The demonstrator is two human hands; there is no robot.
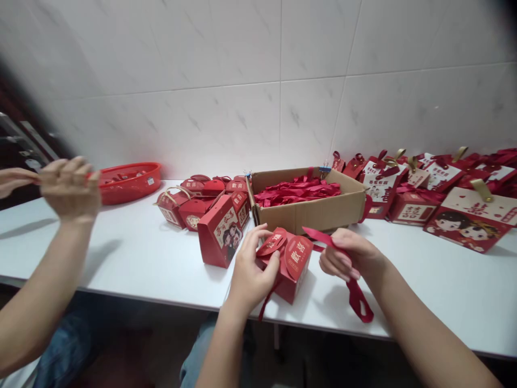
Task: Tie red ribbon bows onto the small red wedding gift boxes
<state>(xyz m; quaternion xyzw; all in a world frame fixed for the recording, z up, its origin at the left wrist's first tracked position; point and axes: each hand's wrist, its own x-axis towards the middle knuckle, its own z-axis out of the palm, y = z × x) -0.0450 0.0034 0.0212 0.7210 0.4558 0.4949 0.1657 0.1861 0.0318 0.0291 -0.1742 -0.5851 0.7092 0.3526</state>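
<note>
A small red gift box with rounded, overlapping top flaps stands near the table's front edge. My left hand grips it from the left, thumb and fingers on the flaps. To its right, my right hand is closed on a dark red ribbon. One ribbon end points up toward the box, while a looped end hangs below the fingers. Another bit of dark red ribbon dangles at the box's lower left. The box hides where the ribbon passes.
Behind stands a cardboard box heaped with red ribbons. Several red gift boxes sit left of it; finished-looking handled boxes crowd the right. A red plastic basin is at far left, near a co-worker's hands. A tiled wall bounds the table.
</note>
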